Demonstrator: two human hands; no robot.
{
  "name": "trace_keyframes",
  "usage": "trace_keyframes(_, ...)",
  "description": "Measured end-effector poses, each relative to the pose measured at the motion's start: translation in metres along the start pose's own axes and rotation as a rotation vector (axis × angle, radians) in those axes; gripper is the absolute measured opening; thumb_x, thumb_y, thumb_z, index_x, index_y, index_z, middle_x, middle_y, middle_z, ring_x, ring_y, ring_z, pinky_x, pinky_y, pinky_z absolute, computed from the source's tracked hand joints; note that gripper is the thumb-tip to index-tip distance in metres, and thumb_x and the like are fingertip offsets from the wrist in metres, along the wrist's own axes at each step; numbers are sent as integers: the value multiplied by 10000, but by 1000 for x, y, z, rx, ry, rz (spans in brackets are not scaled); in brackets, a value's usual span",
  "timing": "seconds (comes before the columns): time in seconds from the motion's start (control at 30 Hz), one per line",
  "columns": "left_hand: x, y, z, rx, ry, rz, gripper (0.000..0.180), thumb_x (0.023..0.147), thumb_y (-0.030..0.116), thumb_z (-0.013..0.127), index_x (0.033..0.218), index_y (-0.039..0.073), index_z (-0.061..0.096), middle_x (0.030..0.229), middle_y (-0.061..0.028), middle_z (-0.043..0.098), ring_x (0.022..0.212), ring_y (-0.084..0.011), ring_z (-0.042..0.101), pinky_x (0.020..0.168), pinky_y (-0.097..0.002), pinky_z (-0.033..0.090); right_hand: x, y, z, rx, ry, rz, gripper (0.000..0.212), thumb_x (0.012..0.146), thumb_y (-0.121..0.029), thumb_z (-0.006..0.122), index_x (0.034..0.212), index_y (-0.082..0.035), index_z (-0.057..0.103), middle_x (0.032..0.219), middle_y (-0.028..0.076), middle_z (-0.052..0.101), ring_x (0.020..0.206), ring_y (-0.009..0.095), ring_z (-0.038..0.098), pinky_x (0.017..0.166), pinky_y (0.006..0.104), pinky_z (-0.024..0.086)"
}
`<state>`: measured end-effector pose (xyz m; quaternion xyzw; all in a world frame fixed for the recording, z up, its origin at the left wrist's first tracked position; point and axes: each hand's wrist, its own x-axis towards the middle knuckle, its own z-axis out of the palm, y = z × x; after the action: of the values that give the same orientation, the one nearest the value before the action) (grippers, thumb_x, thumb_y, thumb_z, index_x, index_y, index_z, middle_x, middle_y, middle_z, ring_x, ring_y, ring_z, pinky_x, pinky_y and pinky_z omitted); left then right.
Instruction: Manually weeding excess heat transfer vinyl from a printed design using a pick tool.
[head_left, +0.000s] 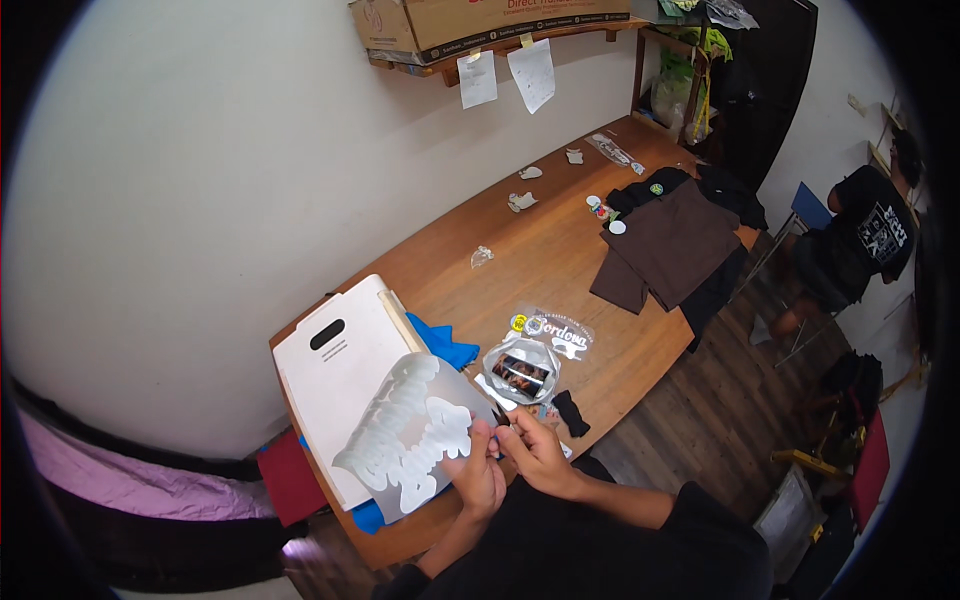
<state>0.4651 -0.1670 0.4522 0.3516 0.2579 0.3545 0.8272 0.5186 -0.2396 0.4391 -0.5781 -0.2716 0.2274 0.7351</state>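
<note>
My left hand [480, 478] pinches the right edge of a translucent film sheet [408, 440] printed with large whitish shapes. Close beside it, my right hand [541, 456] is closed around a small dark pointed cutting tool, apparently scissors [502, 416], its tips at the film's edge. Most of the tool's handle is hidden by my fingers. Beneath the sheet lies a flat white press-like board [345, 345] with an oval slot, which the film partly covers. Just past my hands is a round silvery tray [490, 362] with a phone [525, 373] in it.
Printed clear film [570, 330], blue cloth [440, 340] and a black strap-like item [571, 413] lie nearby on the wooden table [440, 265]. Folded brown cloth [670, 245] and film scraps [522, 202] are farther back. A cardboard box [500, 25] sits on a shelf; another person [865, 235] sits at right.
</note>
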Motion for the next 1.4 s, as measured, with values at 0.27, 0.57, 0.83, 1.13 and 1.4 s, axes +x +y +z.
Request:
trace_keyframes(0.27,-1,0,-3,-17,-10,-23,264,865,21,572,1112,27,481,826,6,508,607,-40,443,521,-162,372,-1,-3,1,0,3,2,117,948,-140,446,978,-30,472,737,-16,530,539,1,418,450,157,316)
trace_keyframes(0.57,-3,-1,-3,-22,-18,-23,265,866,28,574,1112,21,476,829,2,512,623,-45,461,528,-161,380,-5,-1,-1,0,-5,-1,131,948,-144,447,987,-23,478,741,-15,539,555,1,422,463,160,323)
trace_keyframes(0.83,-7,1,0,-15,-47,27,268,866,16,568,1117,32,475,890,-11,529,670,-47,490,541,-166,400,-7,-7,-4,3,-1,38,159,901,-112,522,998,14,518,738,72,617,687,85,583,566,243,443)
trace_keyframes(1.13,-7,-1,-3,-19,-87,48,300,865,5,563,1143,44,458,933,-11,527,686,-44,487,546,-172,404,-8,3,-4,-46,-31,10,117,928,-87,476,985,13,494,785,13,565,706,32,516,594,167,411)
trace_keyframes(1.4,-11,5,8,-18,57,-1,285,843,-32,575,1100,0,454,772,-16,506,617,-73,472,533,-183,382,-10,3,-1,-25,27,10,167,900,-123,515,1003,9,523,703,107,583,634,102,574,518,261,418)
